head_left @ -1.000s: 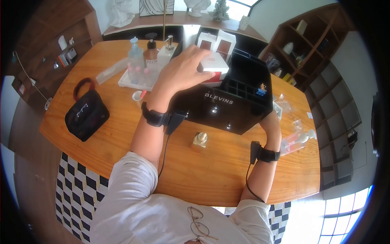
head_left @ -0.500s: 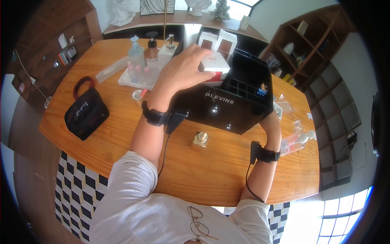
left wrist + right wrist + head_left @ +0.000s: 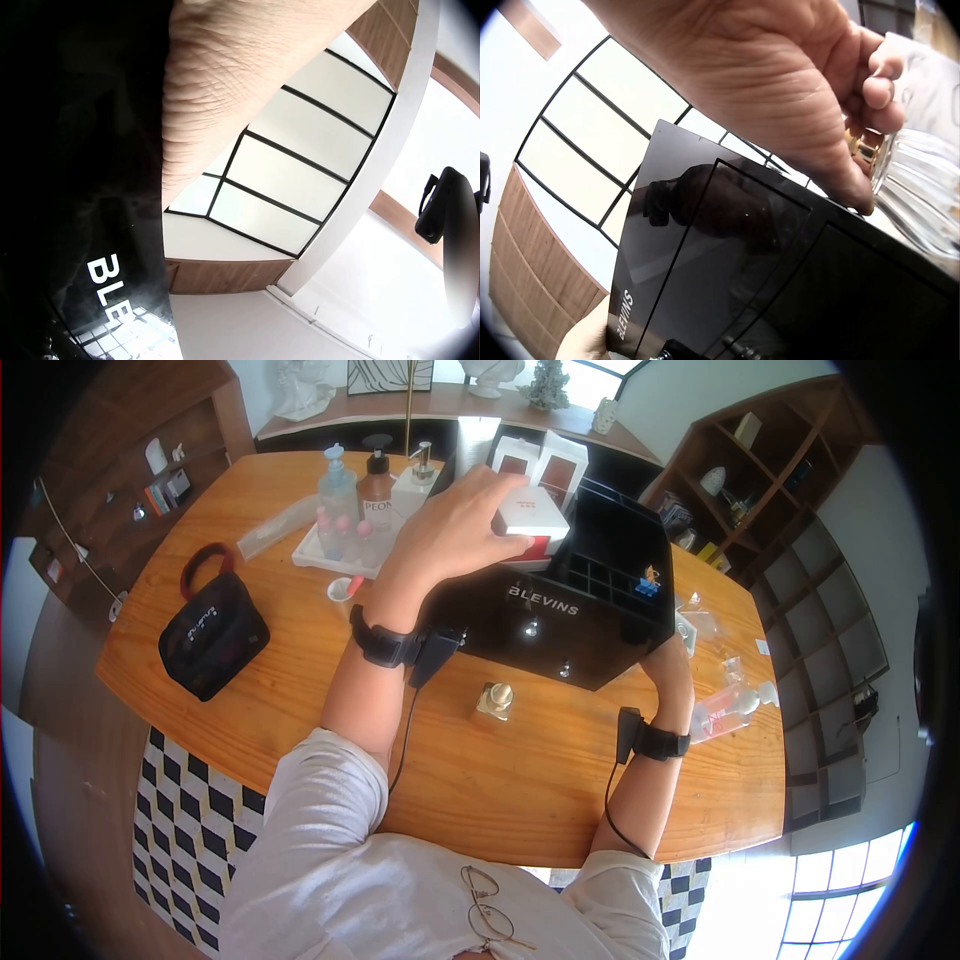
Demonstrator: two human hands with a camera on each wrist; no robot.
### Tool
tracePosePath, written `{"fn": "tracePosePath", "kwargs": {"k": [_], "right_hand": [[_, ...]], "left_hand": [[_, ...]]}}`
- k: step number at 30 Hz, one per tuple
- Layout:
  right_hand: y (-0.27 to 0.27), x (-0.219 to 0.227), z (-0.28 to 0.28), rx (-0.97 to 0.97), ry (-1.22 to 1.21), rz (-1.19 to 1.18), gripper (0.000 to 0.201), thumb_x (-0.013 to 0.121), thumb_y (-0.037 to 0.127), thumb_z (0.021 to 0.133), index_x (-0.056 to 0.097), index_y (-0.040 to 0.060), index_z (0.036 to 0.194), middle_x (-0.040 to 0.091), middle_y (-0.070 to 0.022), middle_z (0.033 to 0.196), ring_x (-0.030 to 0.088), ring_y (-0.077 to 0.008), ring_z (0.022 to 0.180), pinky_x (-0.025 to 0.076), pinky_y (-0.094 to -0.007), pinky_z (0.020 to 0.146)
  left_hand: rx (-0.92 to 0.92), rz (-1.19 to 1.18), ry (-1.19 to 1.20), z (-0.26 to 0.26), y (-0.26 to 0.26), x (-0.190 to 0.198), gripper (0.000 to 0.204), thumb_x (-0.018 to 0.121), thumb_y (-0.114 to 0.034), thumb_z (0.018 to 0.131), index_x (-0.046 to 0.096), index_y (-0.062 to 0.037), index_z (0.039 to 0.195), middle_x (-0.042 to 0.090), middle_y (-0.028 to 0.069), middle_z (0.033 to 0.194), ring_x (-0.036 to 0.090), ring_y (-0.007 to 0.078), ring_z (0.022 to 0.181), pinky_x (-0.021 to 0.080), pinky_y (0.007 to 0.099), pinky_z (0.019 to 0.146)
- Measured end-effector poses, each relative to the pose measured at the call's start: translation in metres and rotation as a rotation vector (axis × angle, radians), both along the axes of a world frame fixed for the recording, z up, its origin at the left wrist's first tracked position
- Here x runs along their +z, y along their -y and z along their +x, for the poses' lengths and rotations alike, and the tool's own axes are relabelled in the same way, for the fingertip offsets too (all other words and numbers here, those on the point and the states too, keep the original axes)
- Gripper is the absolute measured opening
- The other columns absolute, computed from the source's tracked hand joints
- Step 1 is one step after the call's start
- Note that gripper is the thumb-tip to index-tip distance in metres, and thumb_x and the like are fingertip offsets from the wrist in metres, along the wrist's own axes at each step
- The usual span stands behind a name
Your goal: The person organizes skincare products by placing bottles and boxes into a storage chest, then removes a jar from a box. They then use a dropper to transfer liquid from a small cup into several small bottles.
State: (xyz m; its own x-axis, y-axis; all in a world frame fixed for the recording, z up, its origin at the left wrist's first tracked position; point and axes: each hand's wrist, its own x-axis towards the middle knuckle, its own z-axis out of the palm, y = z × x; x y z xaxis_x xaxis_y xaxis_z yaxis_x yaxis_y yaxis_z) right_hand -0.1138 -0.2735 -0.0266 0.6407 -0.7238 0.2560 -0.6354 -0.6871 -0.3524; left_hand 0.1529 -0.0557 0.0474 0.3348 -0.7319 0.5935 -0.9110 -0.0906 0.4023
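In the head view my left hand [image 3: 452, 530] grips a white box with a red lower part [image 3: 534, 512] above the left side of a black case [image 3: 490, 610] lettered BLEVINS. The left wrist view has the palm side of that hand [image 3: 232, 75] beside the case's glossy front [image 3: 90, 165]; its fingers are out of frame. My right hand [image 3: 667, 665] is at the case's right side, fingers hidden from above. Seen by the right wrist camera, the right hand's [image 3: 772, 90] thumb and curled fingers hold the gold neck of a clear ribbed glass bottle [image 3: 926, 180].
Small boxes [image 3: 562, 460] and a white tube [image 3: 474, 445] stand behind. Pump bottles [image 3: 376, 490] are around a white tray [image 3: 325, 566] at left, with a black pouch [image 3: 215, 635]. A small gold bottle [image 3: 495, 700] stands in front; a pink-labelled bottle [image 3: 720, 712] lies at right.
The case and other tabletop things appear shifted very slightly to the right in the head view. Both hands stay in nearly the same places, the left one still on the white box.
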Motion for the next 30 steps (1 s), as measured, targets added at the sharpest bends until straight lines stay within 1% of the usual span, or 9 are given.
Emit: {"fn": "tracePosePath", "kwargs": {"k": [4, 7, 10, 15, 18, 22, 23, 27, 30], "right_hand": [[0.007, -0.004, 0.0, 0.037, 0.002, -0.025, 0.041, 0.071, 0.005, 0.083, 0.061, 0.0017, 0.123, 0.069, -0.0209, 0.116, 0.064, -0.0376, 0.11, 0.052, -0.0393, 0.089], [0.032, -0.03, -0.005, 0.135, 0.16, -0.181, 0.045, 0.073, 0.026, 0.081, 0.064, 0.0146, 0.124, 0.072, -0.0202, 0.103, 0.067, -0.0402, 0.101, 0.054, -0.0472, 0.083], [0.034, -0.034, -0.004, 0.166, 0.238, -0.162, 0.048, 0.07, 0.027, 0.083, 0.061, 0.0144, 0.128, 0.071, -0.0208, 0.106, 0.066, -0.0405, 0.103, 0.053, -0.0475, 0.083], [0.01, -0.011, 0.0, 0.007, 0.035, -0.075, 0.042, 0.068, 0.028, 0.085, 0.062, 0.0084, 0.122, 0.07, -0.0231, 0.105, 0.067, -0.042, 0.1, 0.054, -0.0481, 0.082], [0.02, -0.023, 0.002, -0.031, -0.001, -0.096, 0.035, 0.067, 0.023, 0.084, 0.063, 0.0044, 0.113, 0.071, -0.0242, 0.096, 0.068, -0.0417, 0.096, 0.054, -0.0486, 0.081], [0.032, -0.035, 0.004, -0.041, -0.029, -0.129, 0.026, 0.064, 0.016, 0.085, 0.063, 0.0032, 0.107, 0.071, -0.0236, 0.091, 0.069, -0.0406, 0.093, 0.054, -0.0495, 0.08], [0.028, -0.031, 0.006, -0.079, -0.047, -0.082, 0.025, 0.062, 0.012, 0.084, 0.063, 0.0036, 0.108, 0.071, -0.0231, 0.096, 0.069, -0.0404, 0.095, 0.054, -0.0497, 0.082], [0.04, -0.042, 0.008, -0.069, -0.025, -0.074, 0.03, 0.064, 0.012, 0.083, 0.063, 0.0037, 0.112, 0.07, -0.0237, 0.102, 0.069, -0.0405, 0.099, 0.054, -0.0494, 0.084], [0.05, -0.051, 0.009, -0.043, -0.018, -0.088, 0.031, 0.064, 0.014, 0.084, 0.062, 0.004, 0.113, 0.07, -0.0238, 0.103, 0.069, -0.0409, 0.099, 0.054, -0.0495, 0.084]], "left_hand": [[-0.021, -0.045, -0.004, 0.0, 0.0, -0.001, 0.061, 0.073, -0.034, 0.081, 0.054, -0.0159, 0.137, 0.06, 0.0114, 0.121, 0.063, 0.0298, 0.108, 0.052, 0.039, 0.089], [-0.036, -0.068, 0.015, -0.001, -0.002, 0.003, 0.062, 0.074, -0.033, 0.08, 0.054, -0.0151, 0.136, 0.061, 0.0131, 0.119, 0.062, 0.0303, 0.11, 0.05, 0.039, 0.091], [-0.015, -0.102, 0.009, -0.001, 0.003, 0.0, 0.066, 0.077, -0.031, 0.078, 0.054, -0.0156, 0.138, 0.061, 0.0148, 0.122, 0.061, 0.0315, 0.114, 0.048, 0.0383, 0.096], [-0.009, -0.137, 0.019, 0.001, 0.006, -0.003, 0.075, 0.081, -0.03, 0.077, 0.049, -0.0195, 0.144, 0.058, 0.0185, 0.135, 0.058, 0.032, 0.125, 0.048, 0.0415, 0.1], [0.034, -0.138, 0.028, -0.006, 0.003, 0.004, 0.082, 0.082, -0.029, 0.075, 0.044, -0.0194, 0.148, 0.061, 0.017, 0.13, 0.062, 0.0317, 0.116, 0.049, 0.042, 0.098], [-0.039, -0.229, 0.006, 0.002, 0.011, 0.004, 0.088, 0.084, -0.025, 0.074, 0.04, -0.0171, 0.15, 0.063, 0.017, 0.122, 0.064, 0.0297, 0.109, 0.05, 0.0402, 0.096], [-0.035, -0.244, -0.014, 0.001, 0.01, 0.007, 0.089, 0.084, -0.024, 0.074, 0.04, -0.0164, 0.15, 0.063, 0.017, 0.121, 0.064, 0.0289, 0.109, 0.051, 0.0394, 0.095], [-0.02, -0.338, -0.033, -0.002, 0.004, 0.024, 0.09, 0.084, -0.022, 0.074, 0.037, -0.0136, 0.151, 0.062, 0.016, 0.121, 0.063, 0.0266, 0.112, 0.052, 0.0385, 0.094], [-0.033, -0.335, -0.242, -0.017, -0.014, 0.05, 0.095, 0.078, -0.011, 0.075, 0.026, -0.0124, 0.154, 0.06, 0.0129, 0.119, 0.056, 0.0261, 0.117, 0.043, 0.0434, 0.104]]}}
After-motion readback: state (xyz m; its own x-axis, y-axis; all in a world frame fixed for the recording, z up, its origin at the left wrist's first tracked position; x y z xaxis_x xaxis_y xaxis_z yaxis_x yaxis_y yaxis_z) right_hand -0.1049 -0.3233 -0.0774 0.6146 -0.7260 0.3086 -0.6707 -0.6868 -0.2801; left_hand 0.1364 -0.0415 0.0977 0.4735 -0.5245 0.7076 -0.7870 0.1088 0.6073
